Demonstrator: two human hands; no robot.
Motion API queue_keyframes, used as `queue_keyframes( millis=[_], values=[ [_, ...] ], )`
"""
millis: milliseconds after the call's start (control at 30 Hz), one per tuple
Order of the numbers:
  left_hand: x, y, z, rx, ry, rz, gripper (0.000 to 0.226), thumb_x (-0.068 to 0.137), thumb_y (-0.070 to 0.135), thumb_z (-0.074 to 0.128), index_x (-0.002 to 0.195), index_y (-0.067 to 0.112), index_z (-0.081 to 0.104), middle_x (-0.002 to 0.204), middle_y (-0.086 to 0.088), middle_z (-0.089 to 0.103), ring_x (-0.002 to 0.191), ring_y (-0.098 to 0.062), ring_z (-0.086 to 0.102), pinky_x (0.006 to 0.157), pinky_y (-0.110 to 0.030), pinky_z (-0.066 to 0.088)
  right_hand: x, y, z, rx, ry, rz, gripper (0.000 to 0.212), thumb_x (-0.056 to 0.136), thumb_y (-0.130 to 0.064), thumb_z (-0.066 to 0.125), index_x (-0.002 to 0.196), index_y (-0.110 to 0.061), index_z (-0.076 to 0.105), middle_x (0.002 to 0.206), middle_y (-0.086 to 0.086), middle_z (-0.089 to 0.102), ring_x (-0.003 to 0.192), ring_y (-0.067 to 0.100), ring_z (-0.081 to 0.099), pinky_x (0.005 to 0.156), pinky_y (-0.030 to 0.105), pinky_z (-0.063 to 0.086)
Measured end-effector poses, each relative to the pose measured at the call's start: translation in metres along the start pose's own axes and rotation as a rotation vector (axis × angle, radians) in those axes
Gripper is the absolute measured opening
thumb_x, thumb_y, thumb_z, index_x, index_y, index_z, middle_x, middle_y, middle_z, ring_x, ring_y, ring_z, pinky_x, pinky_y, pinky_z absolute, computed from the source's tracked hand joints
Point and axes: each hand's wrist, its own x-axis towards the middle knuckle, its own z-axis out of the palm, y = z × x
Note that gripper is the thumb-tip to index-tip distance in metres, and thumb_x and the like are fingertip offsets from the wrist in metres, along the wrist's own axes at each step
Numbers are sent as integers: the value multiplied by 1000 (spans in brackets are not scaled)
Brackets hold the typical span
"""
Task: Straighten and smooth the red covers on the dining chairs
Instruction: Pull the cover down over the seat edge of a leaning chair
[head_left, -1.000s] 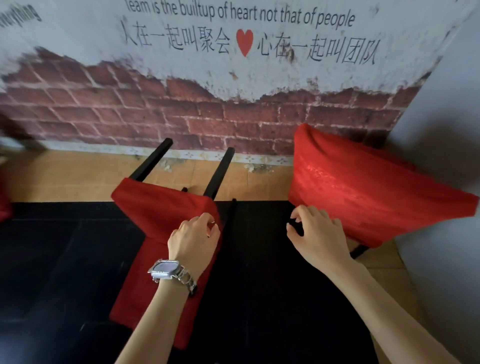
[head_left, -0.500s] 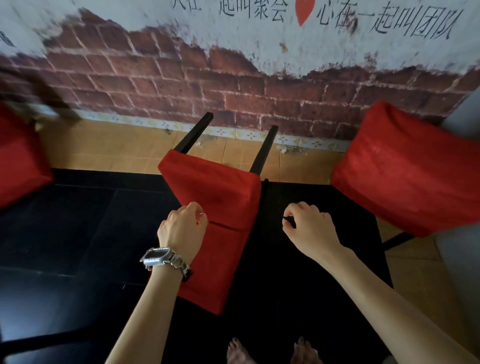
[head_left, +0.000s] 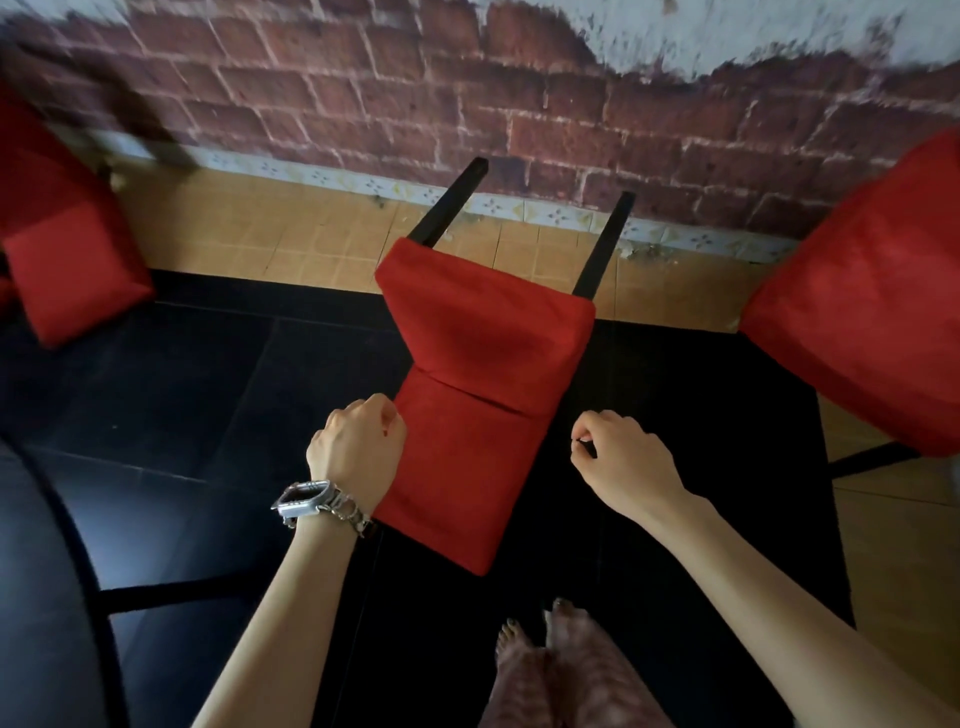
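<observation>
A dining chair with a red cover (head_left: 483, 384) stands in front of me, its black legs (head_left: 602, 249) pointing toward the brick wall. The cover's back panel hangs down toward me with a crease across it. My left hand (head_left: 358, 447), with a watch on the wrist, grips the left edge of that panel. My right hand (head_left: 618, 462) is curled just right of the panel, apart from the red cloth. Whether its thumb and forefinger pinch something dark is unclear against the black floor.
Another red-covered chair (head_left: 872, 322) stands at the right and a third (head_left: 67, 270) at the left. A brick-pattern wall (head_left: 467, 93) runs close behind them. My bare feet (head_left: 540, 639) stand on the black floor (head_left: 208, 405). A dark curved edge (head_left: 62, 545) crosses the lower left.
The view has swung left and down, bringing the middle chair to the centre and my feet into view. My left hand slid from the cover's top to its left edge. The right hand stays curled.
</observation>
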Motion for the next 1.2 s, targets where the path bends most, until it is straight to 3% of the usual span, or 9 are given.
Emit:
queue_keyframes(
  millis=[433,800,967,1200],
  values=[
    [14,-17,23,-30,-11,-134,23,94,34,44,101,26,64,100,3,65,81,-19,51,69,-32,36,46,7,17,-9,-155,-57,19,98,-24,44,109,-15,57,114,2,57,103,22,54,85,39,47],
    [18,-83,72,-45,-97,-245,23,93,35,44,101,28,64,99,3,66,78,-18,49,67,-32,35,76,-6,84,-69,-340,-47,19,98,-23,44,109,-14,56,114,3,56,103,23,54,87,40,45],
    [35,-111,101,-24,-169,-251,25,94,30,41,101,24,64,96,-3,64,77,-24,51,68,-33,37,85,-19,126,-115,-274,-32,19,97,-24,45,110,-16,58,114,2,57,104,24,54,89,40,40],
    [63,-143,143,-24,-159,-168,26,95,27,42,110,18,61,108,-5,64,100,-29,57,85,-43,46,97,-40,198,-117,-169,-21,23,96,-29,48,114,-18,58,121,2,54,114,24,49,107,50,26]
  ],
)
